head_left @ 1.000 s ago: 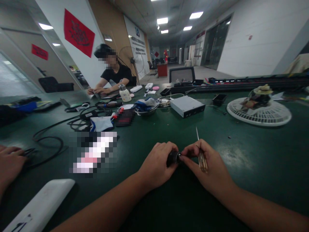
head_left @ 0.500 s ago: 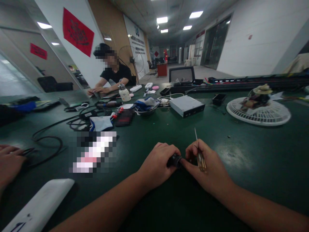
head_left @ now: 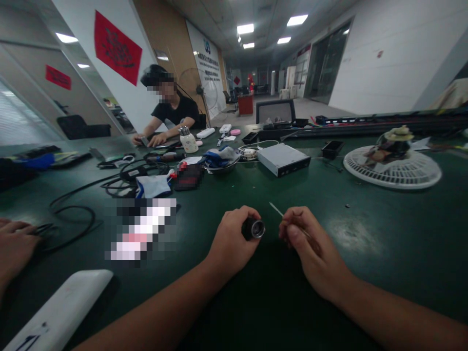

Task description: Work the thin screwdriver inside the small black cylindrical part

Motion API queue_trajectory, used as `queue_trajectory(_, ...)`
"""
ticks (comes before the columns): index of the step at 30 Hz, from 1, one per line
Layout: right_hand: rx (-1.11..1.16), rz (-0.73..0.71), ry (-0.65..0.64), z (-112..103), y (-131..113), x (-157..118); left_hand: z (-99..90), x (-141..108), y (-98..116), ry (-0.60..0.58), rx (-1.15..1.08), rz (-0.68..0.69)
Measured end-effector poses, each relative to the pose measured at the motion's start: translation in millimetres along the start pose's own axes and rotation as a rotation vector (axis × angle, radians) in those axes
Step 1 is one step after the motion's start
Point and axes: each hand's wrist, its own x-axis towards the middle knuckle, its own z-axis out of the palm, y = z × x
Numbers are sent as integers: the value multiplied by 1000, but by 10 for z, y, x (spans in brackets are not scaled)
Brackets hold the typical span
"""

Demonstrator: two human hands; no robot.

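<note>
My left hand is wrapped round a short black cylindrical part, whose round open end with a pale rim faces me. To its right, my right hand grips a screwdriver; the thin metal shaft points up and left, and the handle is mostly hidden in the palm. A gap separates the screwdriver tip from the black part. Both hands are just above the dark green table.
A silver disc drive lies ahead, with a white fan grille to its right. Cables and a white casing lie left. Another person's hand is at the left edge; a person sits across the table.
My hands have moved apart, and the black part's open end has turned toward me. The screwdriver has tilted from nearly upright to pointing left. My right thumb has left the black part.
</note>
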Motion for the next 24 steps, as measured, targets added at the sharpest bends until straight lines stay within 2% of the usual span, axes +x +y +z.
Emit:
queue_trajectory(4,143,-128,46,-11,16,-20,6,13,-44,33,21,-108)
queue_trajectory(8,128,-206,-16,-27,4,-37,8,14,-58,39,20,-133)
queue_trajectory(16,35,-161,-113,-38,-63,-24,0,11,-17,11,44,-83)
queue_trajectory(20,21,-202,-182,-41,-86,-18,-3,9,1,13,51,-73)
queue_trajectory(24,-1,-198,-109,-38,-70,-27,-9,10,4,13,50,-71)
